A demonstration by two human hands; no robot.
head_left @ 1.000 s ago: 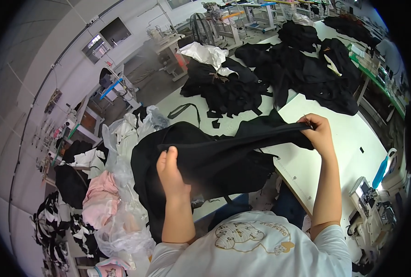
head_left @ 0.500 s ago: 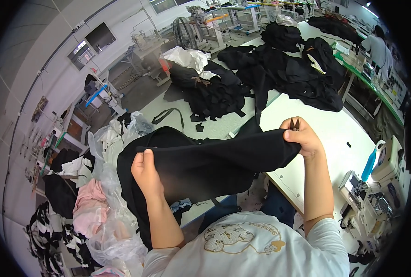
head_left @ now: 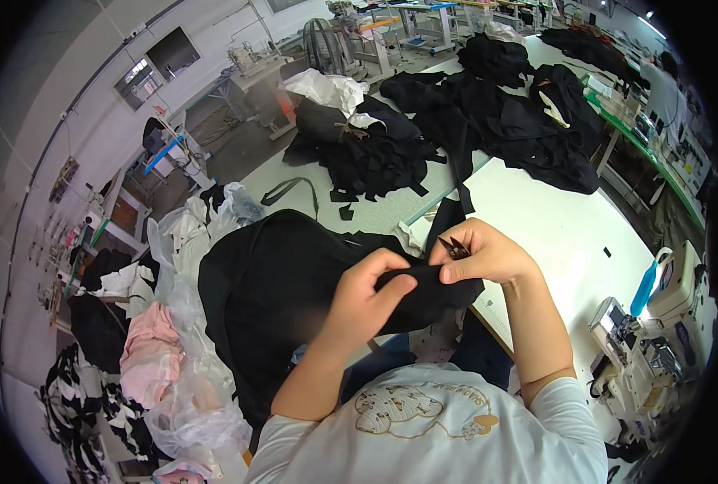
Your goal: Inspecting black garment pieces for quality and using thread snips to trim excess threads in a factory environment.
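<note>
A large piece of black fabric (head_left: 266, 274) hangs in front of me, draped to the left and down past the table edge. My left hand (head_left: 371, 294) pinches its upper edge between thumb and fingers. Close beside it, my right hand (head_left: 480, 256) grips the same edge. Small dark thread snips (head_left: 456, 248) are tucked in my right hand, their pointed blades sticking up over the fingers. Part of the cloth below my hands is hidden by my left forearm.
Heaps of black fabric pieces (head_left: 375, 153) lie across the white table (head_left: 552, 218). A sewing machine (head_left: 633, 339) stands at right, near a blue bottle (head_left: 644, 292). Plastic bags with pale and pink cloth (head_left: 150, 355) crowd the left. A person (head_left: 661, 93) sits far right.
My hands have come together from a wide spread. The left hand moved right and the right hand moved left and down, so the stretched fabric edge is now bunched between them.
</note>
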